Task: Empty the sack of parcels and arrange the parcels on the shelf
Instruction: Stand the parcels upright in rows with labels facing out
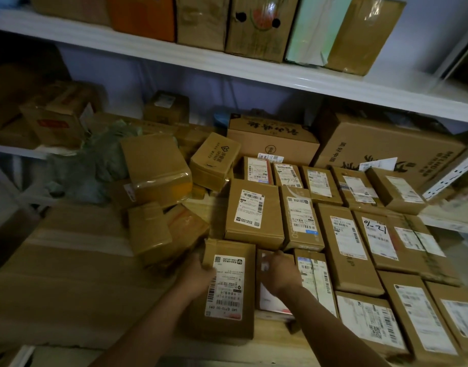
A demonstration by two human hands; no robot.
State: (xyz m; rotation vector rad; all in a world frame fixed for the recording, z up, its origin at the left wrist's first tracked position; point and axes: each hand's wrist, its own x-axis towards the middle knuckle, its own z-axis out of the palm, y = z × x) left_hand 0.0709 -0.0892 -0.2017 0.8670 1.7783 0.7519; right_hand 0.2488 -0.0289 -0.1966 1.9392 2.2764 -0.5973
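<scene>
Loose heap of boxes [158, 178] crowds left of shelf [195, 205]; tidy labelled rows [346, 207] fill right. Green sack [95, 165] slumped behind heap. Left hand [201, 274] grips left edge of labelled parcel [227, 290] at shelf front. Right hand [280, 271], fingers curled, rests on small box [264, 292] just beside; actual grasp unclear.

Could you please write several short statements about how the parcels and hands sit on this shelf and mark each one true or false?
1. The left hand grips the labelled parcel at the front. True.
2. The right hand hangs free above the shelf. False: it rests on a small parcel beside the labelled one.
3. The parcels on the right lie in neat rows, labels up. True.
4. The handwritten parcel stands on the upper shelf. False: it lies in the rows on the lower shelf.
5. The upper shelf holds upright boxes. True.
</scene>
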